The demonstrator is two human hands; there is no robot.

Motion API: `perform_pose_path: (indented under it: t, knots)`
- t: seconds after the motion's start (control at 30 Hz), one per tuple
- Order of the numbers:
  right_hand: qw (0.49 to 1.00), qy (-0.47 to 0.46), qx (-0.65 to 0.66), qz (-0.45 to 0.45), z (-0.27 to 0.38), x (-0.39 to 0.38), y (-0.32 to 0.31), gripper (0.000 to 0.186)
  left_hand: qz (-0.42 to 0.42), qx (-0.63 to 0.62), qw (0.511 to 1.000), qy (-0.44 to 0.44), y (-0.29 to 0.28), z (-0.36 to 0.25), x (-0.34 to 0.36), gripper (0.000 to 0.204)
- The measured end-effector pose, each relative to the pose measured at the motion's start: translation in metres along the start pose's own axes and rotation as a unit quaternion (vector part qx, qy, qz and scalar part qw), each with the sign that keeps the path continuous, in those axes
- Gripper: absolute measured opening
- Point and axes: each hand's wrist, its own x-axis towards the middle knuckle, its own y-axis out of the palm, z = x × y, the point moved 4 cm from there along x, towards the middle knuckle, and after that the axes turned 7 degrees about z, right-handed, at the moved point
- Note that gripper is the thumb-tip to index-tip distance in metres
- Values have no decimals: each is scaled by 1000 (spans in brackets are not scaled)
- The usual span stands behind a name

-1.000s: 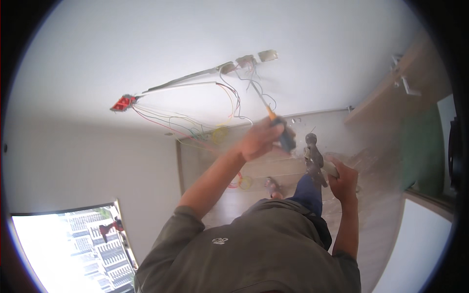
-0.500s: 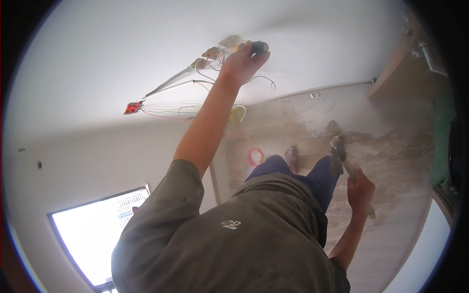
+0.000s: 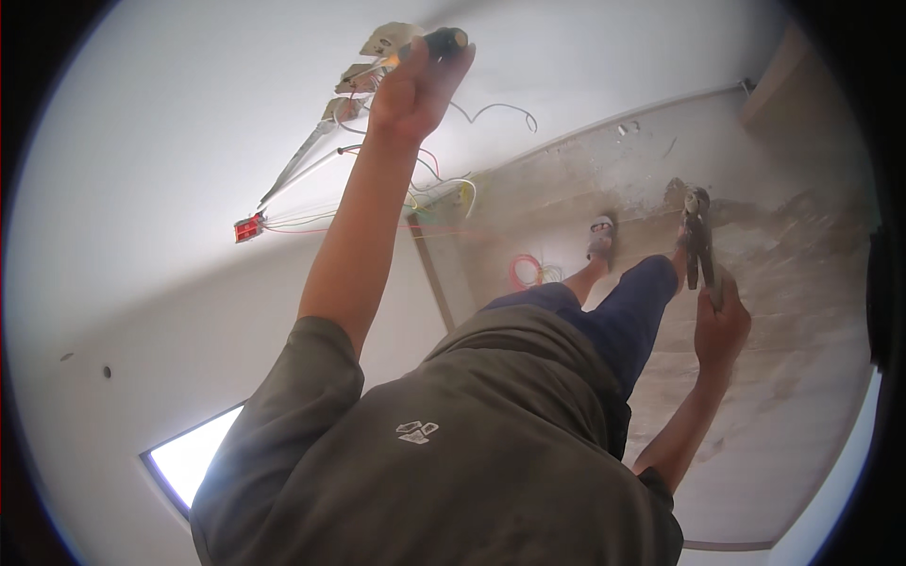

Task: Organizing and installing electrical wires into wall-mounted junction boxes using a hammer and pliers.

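Note:
My left hand (image 3: 415, 94) is raised to the wall, gripping a dark-and-orange handled tool (image 3: 442, 43), likely a screwdriver or chisel, at a row of rough cut box openings (image 3: 357, 78) with loose wires. A white conduit (image 3: 304, 174) and a grey chase run down to a red junction box (image 3: 248, 226), from which thin colored wires trail. Low at the right, my right hand (image 3: 723, 323) is closed on a hammer (image 3: 699, 231), its dark head pointing away from me.
A dusty, debris-marked floor (image 3: 783, 245) holds my sandalled foot (image 3: 600, 236) and a red wire coil (image 3: 527, 272). A wooden panel (image 3: 779, 80) stands at upper right. A bright window (image 3: 193, 448) is at lower left.
My left hand has risen with its tool from mid-view up to the wall openings. My right hand and the hammer have shifted rightward and up in the picture, as the view has tilted.

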Motion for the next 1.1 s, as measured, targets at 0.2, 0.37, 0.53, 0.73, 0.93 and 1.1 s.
perform_pose_path:
  t: [0.2,0.37,0.53,0.73,0.93,1.1]
  knots:
    - [998,-4,64,-20,-4,-15,52,35,-2,11,1000,4,-13,-1,-3,27]
    - [1000,6,11,5,-3,-27,59,29,3,8,1000,7,-16,-6,-6,28]
    - [996,19,83,12,14,-25,56,25,14,-16,999,25,-20,-9,-4,26]
    - [958,-11,287,18,54,-9,59,22,61,-7,998,27,-17,-14,-7,16]
    - [836,26,536,109,109,13,69,13,50,-4,998,39,-17,-16,-14,18]
    - [623,-35,753,208,185,35,75,24,29,-40,999,21,-22,-19,-16,17]
